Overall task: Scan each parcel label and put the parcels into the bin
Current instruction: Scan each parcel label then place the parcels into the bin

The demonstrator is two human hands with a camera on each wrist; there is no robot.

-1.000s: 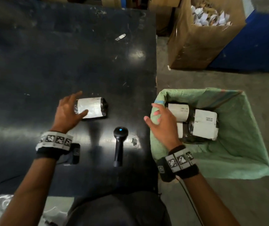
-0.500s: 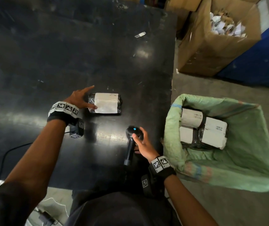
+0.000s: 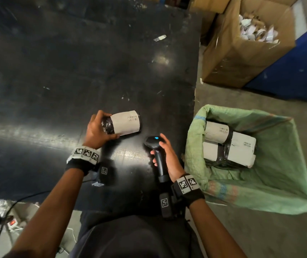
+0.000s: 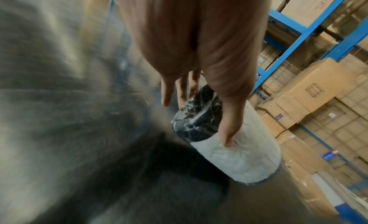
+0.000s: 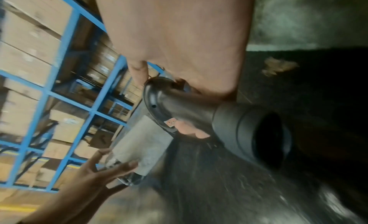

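- My left hand point(image 3: 97, 132) grips the parcel point(image 3: 123, 123) by its left end, thumb on the near side and fingers curled over the far side, above the table point(image 3: 55, 71) toward its right edge.
- The parcel is a short roll in crinkled black plastic, wrapped with a white label point(image 3: 125, 121) showing small barcode print near its right end.
- My right hand point(image 3: 167, 155) is wrapped around the handle of the black scanner point(image 3: 155, 146), its head pointing toward the parcel, a blue light on top.
- 3 more labelled parcels point(image 3: 229, 144) lie together in the green bin point(image 3: 260, 192) just off the table's right edge.
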